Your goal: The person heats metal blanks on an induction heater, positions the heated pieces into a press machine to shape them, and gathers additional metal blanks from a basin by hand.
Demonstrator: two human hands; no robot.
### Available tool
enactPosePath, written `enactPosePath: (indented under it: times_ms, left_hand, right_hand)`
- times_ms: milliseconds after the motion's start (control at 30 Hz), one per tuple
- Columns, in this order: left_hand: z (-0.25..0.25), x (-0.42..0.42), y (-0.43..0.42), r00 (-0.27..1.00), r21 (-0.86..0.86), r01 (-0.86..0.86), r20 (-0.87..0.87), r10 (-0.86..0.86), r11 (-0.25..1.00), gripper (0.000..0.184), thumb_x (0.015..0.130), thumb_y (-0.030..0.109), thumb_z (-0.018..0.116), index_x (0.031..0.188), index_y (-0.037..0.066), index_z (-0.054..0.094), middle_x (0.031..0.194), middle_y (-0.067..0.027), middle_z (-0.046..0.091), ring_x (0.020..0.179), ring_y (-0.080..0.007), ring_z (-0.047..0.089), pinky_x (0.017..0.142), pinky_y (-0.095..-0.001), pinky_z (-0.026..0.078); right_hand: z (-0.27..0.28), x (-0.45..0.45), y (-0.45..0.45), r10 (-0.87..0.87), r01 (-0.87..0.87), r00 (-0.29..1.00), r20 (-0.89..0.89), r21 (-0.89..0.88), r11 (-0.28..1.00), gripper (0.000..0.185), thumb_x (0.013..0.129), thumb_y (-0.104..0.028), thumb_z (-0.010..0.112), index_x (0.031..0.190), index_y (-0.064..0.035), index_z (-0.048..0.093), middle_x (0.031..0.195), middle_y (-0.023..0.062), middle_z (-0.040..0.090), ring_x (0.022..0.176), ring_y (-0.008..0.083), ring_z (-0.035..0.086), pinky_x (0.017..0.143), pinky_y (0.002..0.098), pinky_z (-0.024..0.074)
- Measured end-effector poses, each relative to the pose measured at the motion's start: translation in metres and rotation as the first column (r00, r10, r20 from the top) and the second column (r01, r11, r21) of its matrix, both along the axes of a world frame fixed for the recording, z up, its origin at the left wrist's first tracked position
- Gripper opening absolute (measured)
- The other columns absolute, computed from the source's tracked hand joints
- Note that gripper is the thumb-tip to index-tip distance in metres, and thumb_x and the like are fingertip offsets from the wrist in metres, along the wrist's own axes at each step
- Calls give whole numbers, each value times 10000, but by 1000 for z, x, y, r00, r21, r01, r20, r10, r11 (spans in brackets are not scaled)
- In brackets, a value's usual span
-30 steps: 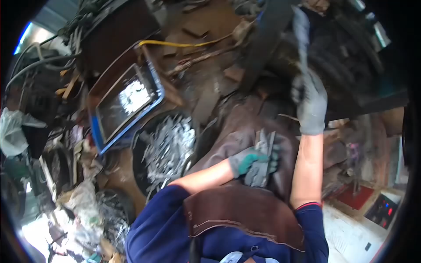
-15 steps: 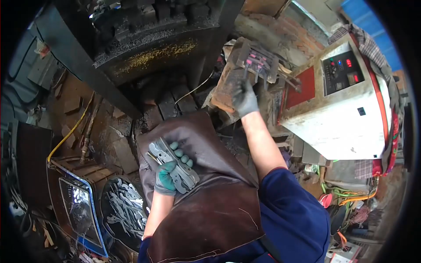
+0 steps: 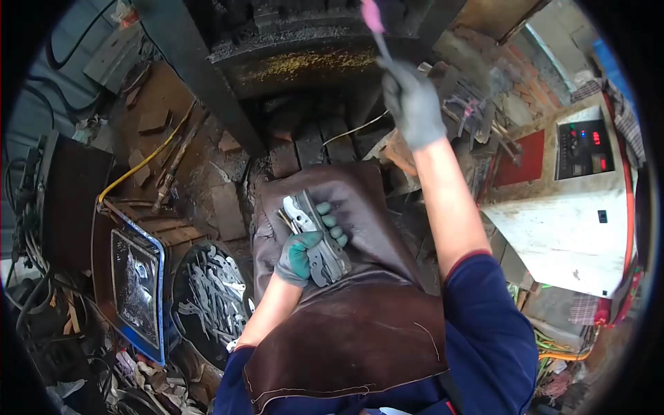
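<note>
My right hand (image 3: 415, 111), in a grey glove blurred by motion, is raised in front of the dark machine. Its fingers are closed on a slim metal piece (image 3: 373, 17) whose upper end glows pink. On my lap, my gloved left hand (image 3: 299, 256) wraps around a stack of flat grey metal blanks (image 3: 321, 238), with notched edges and holes. Beneath them spreads a brown leather apron (image 3: 346, 321). Right of my raised hand, several more pieces with glowing pink parts (image 3: 470, 108) lie at the heater.
Ahead stands the black machine frame (image 3: 235, 104), with yellowish grains along its ledge. A white control cabinet (image 3: 553, 211) with red digits is at right. Down left are a round tub (image 3: 178, 311) of loose metal blanks and a blue-rimmed tray (image 3: 163, 304). Bricks cover the floor.
My right hand has left the heater and moved up toward the machine, carrying a glowing metal piece. My left hand still holds the stack. The view has shifted a little.
</note>
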State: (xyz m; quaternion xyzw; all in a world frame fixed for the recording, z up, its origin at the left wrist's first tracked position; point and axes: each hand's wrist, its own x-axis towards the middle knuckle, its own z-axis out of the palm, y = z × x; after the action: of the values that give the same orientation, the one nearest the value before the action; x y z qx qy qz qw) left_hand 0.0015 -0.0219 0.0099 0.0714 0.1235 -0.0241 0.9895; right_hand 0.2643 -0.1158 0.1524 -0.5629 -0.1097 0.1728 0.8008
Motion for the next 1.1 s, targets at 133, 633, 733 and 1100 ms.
enactPosePath:
  times_ms: [133,633,733,1100]
  left_hand:
    - [-2,0,-1,1000,-32,-14,19,14,999,594,717,23,667,1282,32,482,1011,-88,607,909,-266,597,875,-443,498]
    - [-4,-3,6,996,-37,23,86,-19,999,637,743,51,676,1334,61,440,1166,-74,577,1025,-251,589,936,-425,487]
    - [2,-3,6,997,-57,10,71,-6,998,662,732,66,687,1343,52,431,1193,-85,573,1048,-260,585,943,-432,481]
    - [-1,-5,7,966,48,146,209,-153,988,804,722,100,677,1425,-4,299,1340,-144,493,1210,-332,508,989,-435,449]
  right_hand:
    - [29,50,82,59,-42,996,71,-221,974,196,917,-232,545,988,-82,649,661,-26,508,507,81,406,461,210,300]
    - [20,41,88,137,-136,990,35,-29,990,297,948,-343,519,1006,-82,648,680,-34,530,576,76,458,522,181,339]
    - [-13,-17,39,481,-399,876,31,-514,760,519,957,-517,427,1001,-43,635,694,-6,569,589,81,535,532,222,424]
    - [-87,-88,-8,428,-317,903,-43,-739,595,307,850,-330,689,866,-23,691,704,59,646,602,123,589,591,296,488]
